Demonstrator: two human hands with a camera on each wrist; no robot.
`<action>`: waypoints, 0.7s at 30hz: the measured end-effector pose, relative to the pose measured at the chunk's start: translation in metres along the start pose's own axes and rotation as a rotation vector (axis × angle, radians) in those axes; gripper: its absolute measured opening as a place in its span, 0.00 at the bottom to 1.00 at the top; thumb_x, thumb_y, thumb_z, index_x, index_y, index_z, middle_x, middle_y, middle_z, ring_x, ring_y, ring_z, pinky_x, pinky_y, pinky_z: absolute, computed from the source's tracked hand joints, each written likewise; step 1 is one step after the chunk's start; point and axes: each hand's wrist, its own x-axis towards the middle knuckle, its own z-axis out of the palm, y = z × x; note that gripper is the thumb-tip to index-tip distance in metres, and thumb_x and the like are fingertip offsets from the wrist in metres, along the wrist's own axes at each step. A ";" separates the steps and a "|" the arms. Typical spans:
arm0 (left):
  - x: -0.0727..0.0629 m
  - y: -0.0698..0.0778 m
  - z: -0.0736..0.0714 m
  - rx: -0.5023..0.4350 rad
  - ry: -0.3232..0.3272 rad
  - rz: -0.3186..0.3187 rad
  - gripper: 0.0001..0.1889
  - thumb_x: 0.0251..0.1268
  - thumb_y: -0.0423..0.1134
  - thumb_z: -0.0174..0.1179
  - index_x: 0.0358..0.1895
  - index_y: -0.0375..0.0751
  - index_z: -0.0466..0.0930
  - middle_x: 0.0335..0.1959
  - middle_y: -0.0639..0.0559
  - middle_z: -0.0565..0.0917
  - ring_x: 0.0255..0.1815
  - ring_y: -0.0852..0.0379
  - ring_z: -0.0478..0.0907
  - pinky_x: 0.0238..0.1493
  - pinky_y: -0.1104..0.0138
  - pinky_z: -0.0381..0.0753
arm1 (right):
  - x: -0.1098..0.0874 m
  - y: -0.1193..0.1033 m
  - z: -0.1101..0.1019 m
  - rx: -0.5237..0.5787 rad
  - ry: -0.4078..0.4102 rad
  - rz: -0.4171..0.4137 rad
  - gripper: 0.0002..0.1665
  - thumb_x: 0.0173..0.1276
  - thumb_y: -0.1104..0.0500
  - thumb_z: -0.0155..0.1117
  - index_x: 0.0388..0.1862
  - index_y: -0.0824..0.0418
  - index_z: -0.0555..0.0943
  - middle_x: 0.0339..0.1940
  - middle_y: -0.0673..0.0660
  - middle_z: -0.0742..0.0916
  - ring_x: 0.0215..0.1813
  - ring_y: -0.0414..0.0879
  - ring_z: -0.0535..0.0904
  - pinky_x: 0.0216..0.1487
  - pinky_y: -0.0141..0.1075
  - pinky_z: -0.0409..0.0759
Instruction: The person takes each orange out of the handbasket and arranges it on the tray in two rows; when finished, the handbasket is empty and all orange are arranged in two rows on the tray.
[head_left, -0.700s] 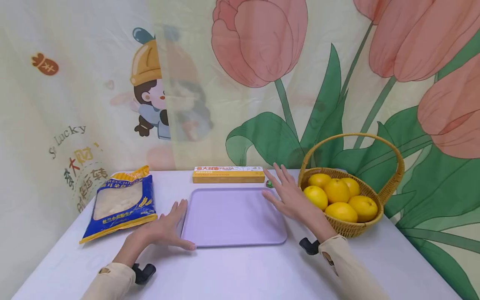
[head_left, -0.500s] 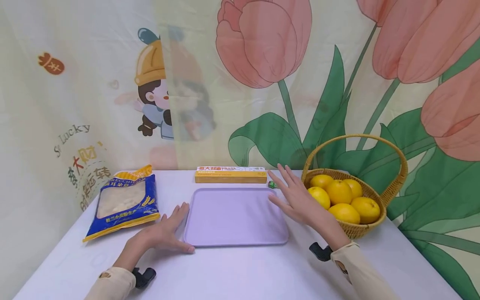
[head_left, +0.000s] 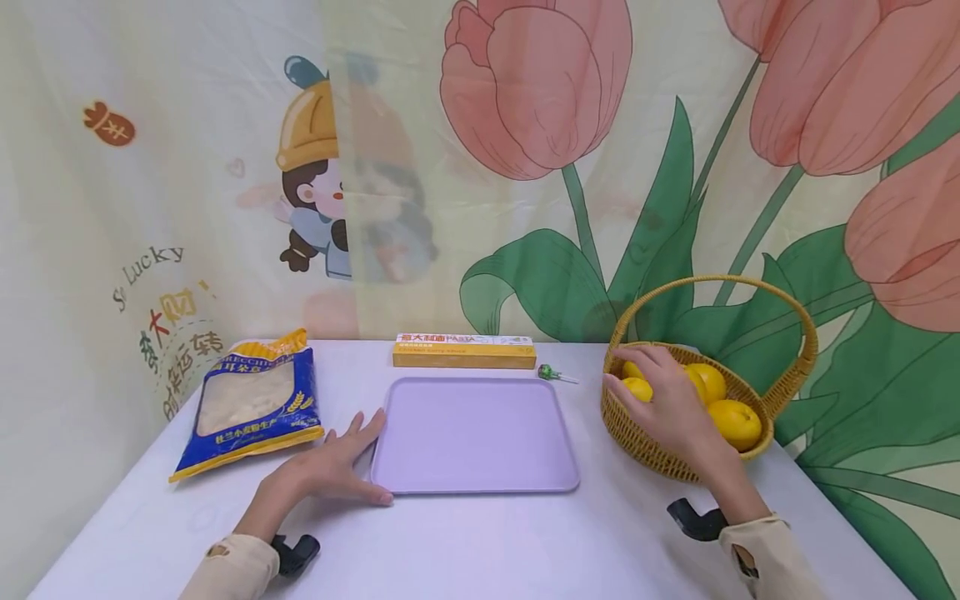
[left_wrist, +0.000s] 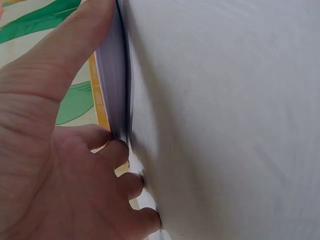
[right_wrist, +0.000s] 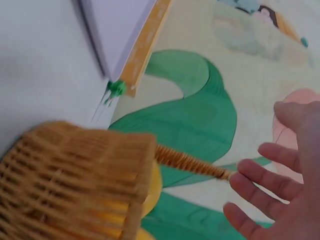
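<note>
My left hand (head_left: 330, 471) is at the left edge of a lilac rectangular tray (head_left: 476, 437), thumb and fingers spread along its side. In the left wrist view the fingertips lie against the tray's rim (left_wrist: 114, 95). My right hand (head_left: 667, 408) is over a wicker basket (head_left: 637, 437) with a tall arched handle. Inside it are several yellow-orange citrus fruits (head_left: 735, 423), some hidden behind the hand. The right wrist view shows that hand's fingers (right_wrist: 270, 170) loosely bent and apart, beyond the basket's rim, with nothing in them.
A blue and yellow bag of pasta (head_left: 247, 396) lies at the left. Behind the tray is a long yellow pasta box (head_left: 463, 352). Beside it lies a small green-topped lollipop (head_left: 551, 372) with a pale stick. A printed curtain (head_left: 525, 250) hangs behind the table.
My right hand has moved right from above the tray's right edge to over the fruit basket. The left hand stays at the tray's left edge. The whole view has shifted slightly.
</note>
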 end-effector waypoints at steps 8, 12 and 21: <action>0.001 0.003 0.001 -0.009 -0.002 0.002 0.69 0.55 0.61 0.82 0.89 0.36 0.45 0.85 0.18 0.42 0.77 0.05 0.38 0.76 0.21 0.42 | -0.003 0.041 -0.009 -0.088 -0.023 0.170 0.33 0.72 0.57 0.77 0.70 0.71 0.78 0.67 0.76 0.79 0.70 0.75 0.70 0.67 0.75 0.74; 0.002 0.004 0.001 -0.007 -0.002 0.004 0.69 0.54 0.61 0.82 0.89 0.35 0.46 0.85 0.18 0.42 0.78 0.05 0.38 0.77 0.22 0.42 | -0.003 0.055 -0.008 -0.125 -0.116 0.226 0.39 0.72 0.54 0.78 0.72 0.74 0.76 0.70 0.80 0.77 0.72 0.79 0.67 0.69 0.77 0.69; -0.003 0.000 -0.001 -0.019 0.003 -0.014 0.67 0.55 0.61 0.81 0.89 0.38 0.46 0.85 0.19 0.41 0.77 0.05 0.36 0.76 0.20 0.42 | 0.006 0.060 -0.004 -0.126 -0.283 0.205 0.42 0.69 0.47 0.80 0.70 0.74 0.78 0.66 0.76 0.84 0.66 0.75 0.77 0.66 0.74 0.67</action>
